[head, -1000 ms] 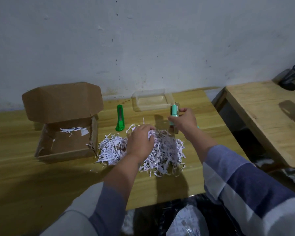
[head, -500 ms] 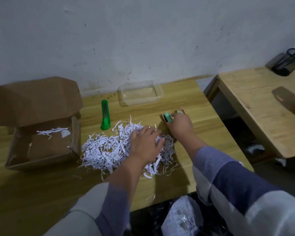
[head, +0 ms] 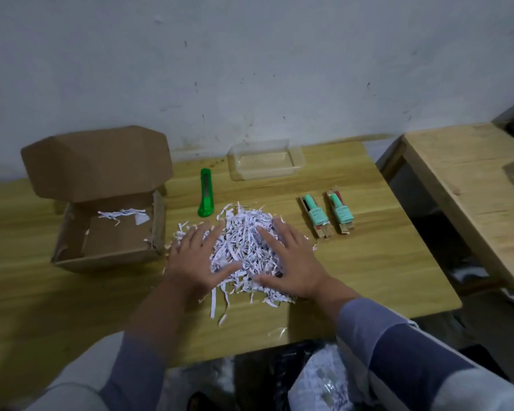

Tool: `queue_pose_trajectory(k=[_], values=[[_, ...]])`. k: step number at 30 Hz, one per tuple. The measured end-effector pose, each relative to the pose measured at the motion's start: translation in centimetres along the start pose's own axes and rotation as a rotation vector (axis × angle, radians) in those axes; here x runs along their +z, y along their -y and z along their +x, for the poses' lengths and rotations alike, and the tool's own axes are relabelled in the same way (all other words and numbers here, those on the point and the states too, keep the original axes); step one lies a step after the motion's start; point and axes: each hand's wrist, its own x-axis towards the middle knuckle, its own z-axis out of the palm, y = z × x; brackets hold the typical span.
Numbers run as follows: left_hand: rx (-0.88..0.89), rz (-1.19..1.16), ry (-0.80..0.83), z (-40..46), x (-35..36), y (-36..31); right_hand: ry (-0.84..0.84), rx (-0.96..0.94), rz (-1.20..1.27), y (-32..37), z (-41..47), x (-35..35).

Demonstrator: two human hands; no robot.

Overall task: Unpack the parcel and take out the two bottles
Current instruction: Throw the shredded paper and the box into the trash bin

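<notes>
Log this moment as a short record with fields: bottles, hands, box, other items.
bottles: two mint-green bottles lying side by side on the wooden table, right of the shredded white paper pile
hands: left hand and right hand flat on the pile
box: open brown cardboard box, few shreds inside
other: green utility knife; clear plastic tray

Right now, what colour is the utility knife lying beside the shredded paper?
Bright green; the utility knife shows best in the head view, between box and tray.

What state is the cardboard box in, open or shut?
Open. The cardboard box has its lid flap standing up at the back, and its inside shows only a few paper shreds.
</notes>
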Motion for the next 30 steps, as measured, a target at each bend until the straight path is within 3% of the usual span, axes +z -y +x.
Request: queue_pose_trajectory(k=[5,11,20,30], values=[[0.192,-0.071,-0.177,-1.4,2.7,0.6,-0.045,-0.024,-0.029,1.1,0.9,1.8],[0.128,-0.25,-0.144,0.2,2.9,-0.6,-0.148,-0.038,0.187,2.6,1.7,2.6],[0.235,-0.381,-0.352,-0.2,-3.6,-3.8,-0.357,-0.046,0.24,5.4,1.5,-4.6],[0.533,-0.432,-0.344,-3.8,-6.1,-12.1,-0.594,0.137,0.119,5.7,-9.4,-9.6]])
